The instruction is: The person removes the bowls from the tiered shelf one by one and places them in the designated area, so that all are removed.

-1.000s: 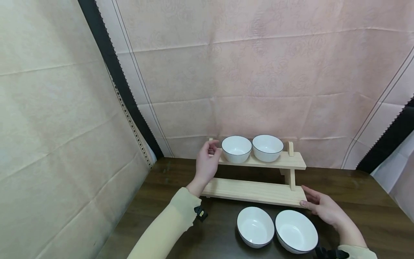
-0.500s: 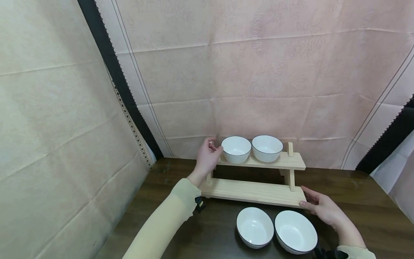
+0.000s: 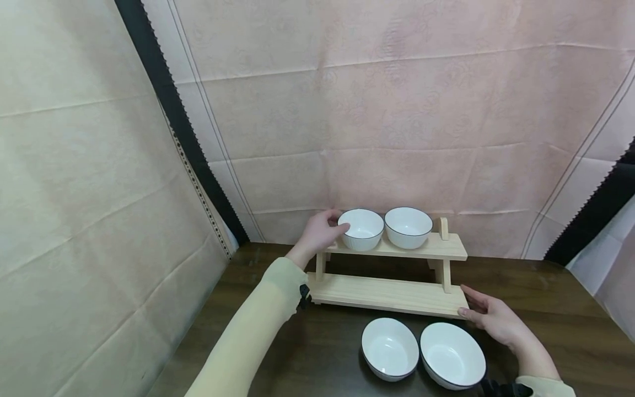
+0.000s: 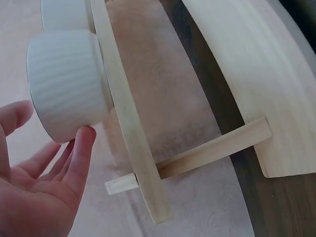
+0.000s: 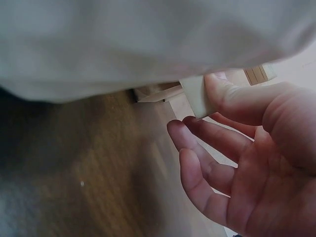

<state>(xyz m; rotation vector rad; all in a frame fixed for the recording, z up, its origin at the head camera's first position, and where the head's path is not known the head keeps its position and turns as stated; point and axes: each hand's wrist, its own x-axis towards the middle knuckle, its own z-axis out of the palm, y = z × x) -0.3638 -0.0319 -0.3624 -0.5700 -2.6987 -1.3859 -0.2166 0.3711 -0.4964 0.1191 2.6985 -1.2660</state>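
A two-tier wooden shelf rack (image 3: 387,292) stands on the table. My left hand (image 3: 319,230) is at the left white bowl (image 3: 361,229) on its upper board. In the left wrist view one fingertip meets the side of that ribbed bowl (image 4: 66,84), while the thumb (image 4: 17,116) is apart from it near the rim. Beside it sits a second white bowl (image 3: 408,226). My right hand (image 3: 498,320) grips the right end of the lower board, thumb over the wood (image 5: 197,96) in the right wrist view; its other fingers hang loosely curled.
Two more white bowls, a left one (image 3: 390,348) and a right one (image 3: 452,355), stand on the dark wooden table (image 3: 327,353) in front of the rack. Behind the table hangs a pale pink cloth (image 3: 397,121), with another cloth (image 3: 89,220) at the left.
My left hand has shifted slightly to the right, from the rack's left end to the left bowl, its thumb now in front of the rim. My right hand keeps its grip on the lower board.
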